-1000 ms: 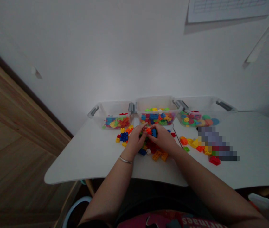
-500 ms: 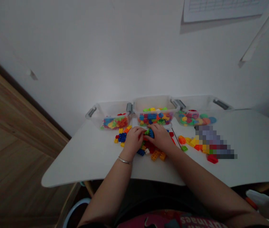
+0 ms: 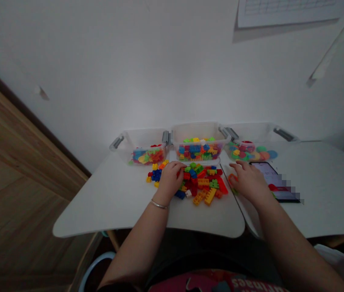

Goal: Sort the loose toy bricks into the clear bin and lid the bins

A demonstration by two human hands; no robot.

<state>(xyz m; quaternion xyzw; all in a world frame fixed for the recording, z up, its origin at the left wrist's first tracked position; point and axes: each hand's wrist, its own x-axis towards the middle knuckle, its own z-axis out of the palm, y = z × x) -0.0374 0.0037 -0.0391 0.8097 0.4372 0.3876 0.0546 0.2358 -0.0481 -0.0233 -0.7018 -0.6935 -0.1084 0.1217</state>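
Colourful toy building bricks (image 3: 203,182) lie in a loose pile on the white table. My left hand (image 3: 171,178), with a bangle at the wrist, rests at the pile's left side. Its fingers are curled together, their tips beside a green brick (image 3: 187,168); what they pinch is hidden. To the right of the pile, my right hand (image 3: 248,178) reaches down over the table with thumb and forefinger apart. An orange piece (image 3: 232,177) shows near its thumb, and the hand covers most of the bricks around it.
Three clear bins stand along the wall: a left bin (image 3: 141,138), a middle bin (image 3: 197,132) and a right bin (image 3: 257,132), each holding coloured pieces. A tablet or phone (image 3: 270,176), partly blurred, lies right of my right hand. A seam (image 3: 235,194) splits the tabletop.
My right hand has left the bricks beside my left hand and moved right, over the orange and yellow pieces. More of the pile now shows. My left hand has barely moved.
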